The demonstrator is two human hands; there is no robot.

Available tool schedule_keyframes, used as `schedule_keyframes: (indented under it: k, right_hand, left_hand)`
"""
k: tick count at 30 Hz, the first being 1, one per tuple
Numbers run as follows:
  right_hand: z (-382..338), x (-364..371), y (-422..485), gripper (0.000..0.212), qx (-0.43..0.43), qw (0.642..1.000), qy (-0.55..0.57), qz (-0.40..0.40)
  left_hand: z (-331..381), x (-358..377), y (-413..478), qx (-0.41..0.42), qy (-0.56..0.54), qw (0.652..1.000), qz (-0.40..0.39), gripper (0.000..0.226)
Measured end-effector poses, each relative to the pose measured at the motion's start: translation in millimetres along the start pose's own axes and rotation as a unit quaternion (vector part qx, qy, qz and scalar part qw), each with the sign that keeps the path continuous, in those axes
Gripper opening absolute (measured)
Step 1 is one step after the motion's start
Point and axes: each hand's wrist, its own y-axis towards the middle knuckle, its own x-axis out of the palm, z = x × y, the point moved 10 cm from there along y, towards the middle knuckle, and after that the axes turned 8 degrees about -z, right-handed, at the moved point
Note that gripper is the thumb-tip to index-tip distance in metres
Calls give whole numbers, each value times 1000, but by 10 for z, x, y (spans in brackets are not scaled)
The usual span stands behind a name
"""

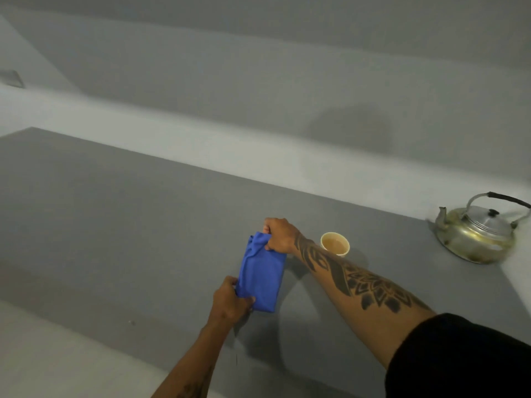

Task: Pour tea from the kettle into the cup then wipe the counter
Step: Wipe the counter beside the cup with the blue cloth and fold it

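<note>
Grey counter (115, 225) carries three things: blue cloth (260, 278) near middle, small cup (335, 244) with milky tea just right of cloth, metal kettle (475, 235) far right.

The folded cloth (261, 274) was bright blue, the flat counter (115, 225) plain grey, the paper cup (335, 244) cream, the dented metal kettle (475, 235) tarnished silver.
</note>
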Motion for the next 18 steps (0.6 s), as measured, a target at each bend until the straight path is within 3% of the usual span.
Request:
schedule_keyframes:
  k: [10, 18]
  right_hand:
    - [48, 402, 263, 25, 16, 999, -33, -1]
    - [-57, 367, 269, 25, 6, 999, -39, 13]
  left_hand:
    - [-125, -34, 87, -34, 169, 985, -13, 58]
    - [-86, -130, 105, -7, 286, 958, 15, 62]
